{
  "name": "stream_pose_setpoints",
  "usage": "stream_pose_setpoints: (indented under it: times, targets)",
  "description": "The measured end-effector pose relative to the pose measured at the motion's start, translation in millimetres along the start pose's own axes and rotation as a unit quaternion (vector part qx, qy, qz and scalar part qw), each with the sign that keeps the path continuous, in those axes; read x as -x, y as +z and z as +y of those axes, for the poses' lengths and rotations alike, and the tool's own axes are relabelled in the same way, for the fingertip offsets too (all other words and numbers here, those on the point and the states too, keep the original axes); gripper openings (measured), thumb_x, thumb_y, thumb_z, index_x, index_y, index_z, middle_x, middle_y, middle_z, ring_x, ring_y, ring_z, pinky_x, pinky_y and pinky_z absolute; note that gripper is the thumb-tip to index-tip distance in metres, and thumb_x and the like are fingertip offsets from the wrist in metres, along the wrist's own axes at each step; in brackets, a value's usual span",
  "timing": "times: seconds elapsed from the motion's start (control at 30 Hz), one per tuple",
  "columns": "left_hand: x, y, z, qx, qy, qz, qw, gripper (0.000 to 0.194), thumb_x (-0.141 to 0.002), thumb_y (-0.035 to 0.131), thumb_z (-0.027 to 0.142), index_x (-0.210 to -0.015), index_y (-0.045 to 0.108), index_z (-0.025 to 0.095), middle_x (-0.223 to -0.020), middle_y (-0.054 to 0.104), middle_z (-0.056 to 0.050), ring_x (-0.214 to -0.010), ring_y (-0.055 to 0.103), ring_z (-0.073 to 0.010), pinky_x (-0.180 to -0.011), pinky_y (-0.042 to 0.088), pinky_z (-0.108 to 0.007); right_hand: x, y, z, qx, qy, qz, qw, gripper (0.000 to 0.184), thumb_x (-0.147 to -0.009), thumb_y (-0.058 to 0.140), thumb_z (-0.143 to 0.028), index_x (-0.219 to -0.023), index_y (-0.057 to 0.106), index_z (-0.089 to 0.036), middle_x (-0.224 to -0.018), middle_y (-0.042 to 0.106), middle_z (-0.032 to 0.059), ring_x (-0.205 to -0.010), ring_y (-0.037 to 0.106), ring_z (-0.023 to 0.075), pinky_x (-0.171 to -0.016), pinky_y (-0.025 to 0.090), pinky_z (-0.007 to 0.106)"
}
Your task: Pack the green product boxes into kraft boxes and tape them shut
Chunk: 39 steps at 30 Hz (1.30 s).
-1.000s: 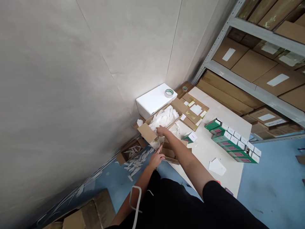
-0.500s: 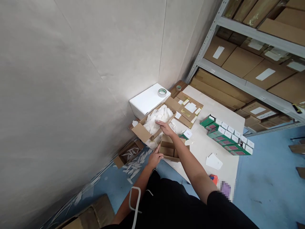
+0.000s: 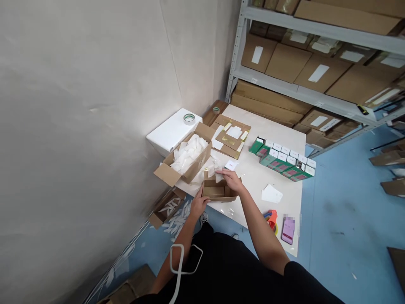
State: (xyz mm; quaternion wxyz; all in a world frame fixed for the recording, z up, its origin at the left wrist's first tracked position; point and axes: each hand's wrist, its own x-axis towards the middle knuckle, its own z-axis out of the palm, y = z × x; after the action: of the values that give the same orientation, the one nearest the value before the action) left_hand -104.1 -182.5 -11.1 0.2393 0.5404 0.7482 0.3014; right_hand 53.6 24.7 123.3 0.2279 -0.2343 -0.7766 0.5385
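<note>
A small open cardboard box (image 3: 215, 192) sits at the near edge of the table, its inside bare brown. My left hand (image 3: 198, 204) grips its left side, fingers along the wall. Over the far side of the box, my right hand (image 3: 232, 180) is closed on a translucent white packing piece (image 3: 219, 177). Just beyond stands a larger open carton (image 3: 198, 164), heaped with similar crumpled white packing pieces (image 3: 189, 153). A white-topped box (image 3: 231, 165) rests behind my right hand.
On the table (image 3: 249, 192) are rows of green boxes (image 3: 278, 162), flattened cardboard (image 3: 232, 135), white paper (image 3: 271, 194), an orange tape dispenser (image 3: 272, 217) and a phone (image 3: 287, 230). A white foam box (image 3: 174, 131) stands by the wall. Shelving (image 3: 284, 86) lies beyond.
My right hand has come back from the carton of white packing, bringing a white piece over the small box. My left hand stays on the box. The view has shifted right.
</note>
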Motion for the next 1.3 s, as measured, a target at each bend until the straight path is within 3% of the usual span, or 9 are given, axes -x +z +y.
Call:
stream_pose_setpoints:
  times: [0.17, 0.23, 0.5, 0.73, 0.9, 1.0, 1.13, 1.23, 1.3]
  targets:
    - [4, 18.8, 43, -0.025, -0.011, -0.043, 0.999, 0.022, -0.095, 0.063, 0.029, -0.105, 0.082, 0.024, -0.171, 0.035, -0.003, -0.148, 0.048, -0.0291, -0.12, 0.045, -0.042, 79, -31, 21, 0.093, 0.096, -0.052, 0.99, 0.041, -0.087, 0.053, -0.013, -0.114, 0.082, -0.023, -0.158, 0.054, 0.0069, -0.146, 0.052, 0.0283, -0.124, 0.037, 0.047]
    - [5, 28.3, 61, -0.036, -0.006, -0.06, 0.998, 0.022, -0.096, 0.063, 0.03, -0.106, 0.081, 0.025, -0.171, 0.035, -0.002, -0.149, 0.046, -0.0284, -0.121, 0.044, -0.041, 105, -45, 25, 0.108, 0.118, -0.024, 0.987, 0.044, -0.085, 0.052, -0.009, -0.113, 0.082, -0.024, -0.16, 0.052, 0.006, -0.147, 0.05, 0.0279, -0.124, 0.037, 0.047]
    - [6, 77.6, 118, -0.052, 0.036, -0.087, 0.994, 0.023, -0.096, 0.061, 0.03, -0.104, 0.081, 0.022, -0.172, 0.032, -0.002, -0.148, 0.047, -0.0301, -0.119, 0.046, -0.043, 188, -105, 32, 0.088, 0.153, 0.11, 0.978, 0.047, -0.085, 0.048, -0.008, -0.117, 0.08, -0.022, -0.144, 0.067, 0.0082, -0.135, 0.061, 0.0245, -0.119, 0.043, 0.044]
    - [-29, 109.3, 134, -0.032, 0.1, -0.117, 0.988, 0.022, -0.097, 0.063, 0.029, -0.104, 0.082, 0.021, -0.174, 0.027, -0.001, -0.149, 0.045, -0.03, -0.122, 0.043, -0.041, 219, -124, 38, 0.059, 0.178, 0.199, 0.962, 0.044, -0.086, 0.049, -0.015, -0.118, 0.079, -0.023, -0.136, 0.071, 0.0066, -0.128, 0.064, 0.0235, -0.107, 0.052, 0.04]
    - [-74, 127.5, 121, -0.037, 0.101, -0.165, 0.98, 0.023, -0.096, 0.065, 0.029, -0.111, 0.081, 0.022, -0.175, 0.022, -0.002, -0.15, 0.044, -0.0299, -0.12, 0.045, -0.041, 192, -116, 41, 0.078, 0.214, 0.245, 0.942, 0.04, -0.09, 0.05, -0.018, -0.119, 0.078, -0.025, -0.133, 0.073, 0.0054, -0.123, 0.067, 0.0228, -0.103, 0.054, 0.038]
    - [-88, 136.9, 113, -0.06, 0.083, -0.211, 0.972, 0.023, -0.096, 0.065, 0.03, -0.11, 0.082, 0.022, -0.176, 0.019, -0.003, -0.148, 0.047, -0.0321, -0.117, 0.047, -0.043, 166, -100, 49, 0.107, 0.253, 0.24, 0.931, 0.039, -0.092, 0.053, -0.02, -0.123, 0.076, -0.024, -0.132, 0.074, 0.0063, -0.122, 0.068, 0.0233, -0.104, 0.054, 0.038]
    - [-98, 137.9, 97, -0.056, 0.097, -0.248, 0.962, 0.036, -0.093, 0.072, 0.035, -0.127, 0.075, 0.024, -0.177, 0.016, -0.006, -0.144, 0.05, -0.0351, -0.115, 0.048, -0.046, 136, -64, 67, 0.154, 0.32, 0.169, 0.92, 0.041, -0.093, 0.056, -0.016, -0.129, 0.074, -0.021, -0.134, 0.073, 0.0092, -0.126, 0.067, 0.0246, -0.112, 0.049, 0.038]
    - [-109, 128.8, 77, 0.001, 0.117, -0.245, 0.962, 0.064, -0.091, 0.072, 0.032, -0.152, 0.054, 0.024, -0.173, 0.027, -0.012, -0.148, 0.047, -0.0329, -0.117, 0.045, -0.045, 122, -28, 79, 0.183, 0.367, 0.088, 0.908, 0.047, -0.093, 0.057, -0.013, -0.137, 0.07, -0.022, -0.139, 0.07, 0.0088, -0.129, 0.066, 0.0255, -0.113, 0.048, 0.037]
    - [-118, 122.1, 62, 0.034, 0.108, -0.221, 0.969, 0.064, -0.093, 0.067, 0.027, -0.154, 0.047, 0.024, -0.167, 0.039, -0.013, -0.148, 0.047, -0.0285, -0.119, 0.043, -0.043, 116, -4, 84, 0.2, 0.382, 0.043, 0.901, 0.051, -0.094, 0.059, -0.015, -0.144, 0.064, -0.025, -0.141, 0.069, 0.0078, -0.129, 0.065, 0.026, -0.112, 0.048, 0.037]
